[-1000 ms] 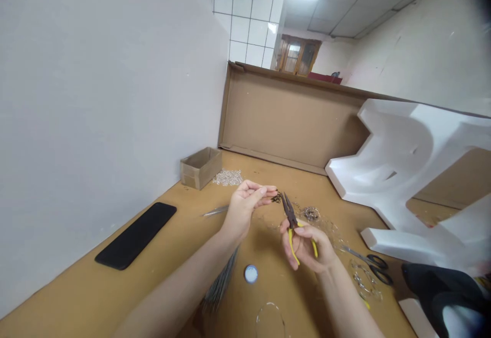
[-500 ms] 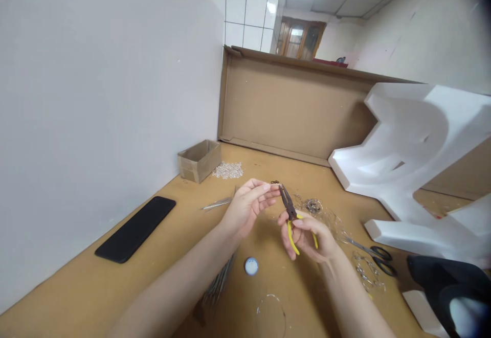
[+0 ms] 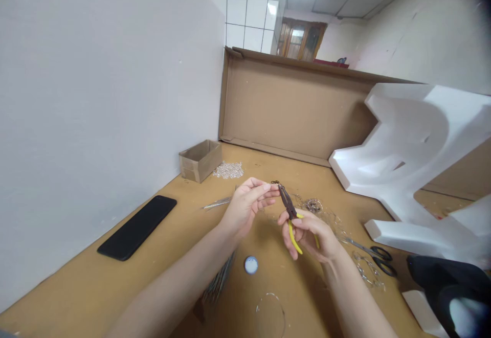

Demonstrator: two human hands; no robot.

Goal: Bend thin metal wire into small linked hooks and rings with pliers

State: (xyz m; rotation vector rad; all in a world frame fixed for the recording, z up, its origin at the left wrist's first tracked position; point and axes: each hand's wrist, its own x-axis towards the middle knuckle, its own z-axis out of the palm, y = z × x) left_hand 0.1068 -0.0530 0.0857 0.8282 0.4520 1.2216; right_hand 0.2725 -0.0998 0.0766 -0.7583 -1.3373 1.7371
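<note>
Two hands in use: right hand [image 3: 312, 233] wrapped around yellow-handled needle-nose pliers [image 3: 288, 205], long axis slanting forward-left. Plier tips lie just beside the fingertips of the left hand [image 3: 248, 202], its thumb and forefinger pinched together; contents too small to identify.

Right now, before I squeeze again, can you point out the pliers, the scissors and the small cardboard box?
Pliers [image 3: 291, 212]: head view, dark metal near the pivot.
Scissors [image 3: 373, 252]: head view, where blades meet handles.
Small cardboard box [image 3: 209, 163]: head view, outer side wall.
</note>
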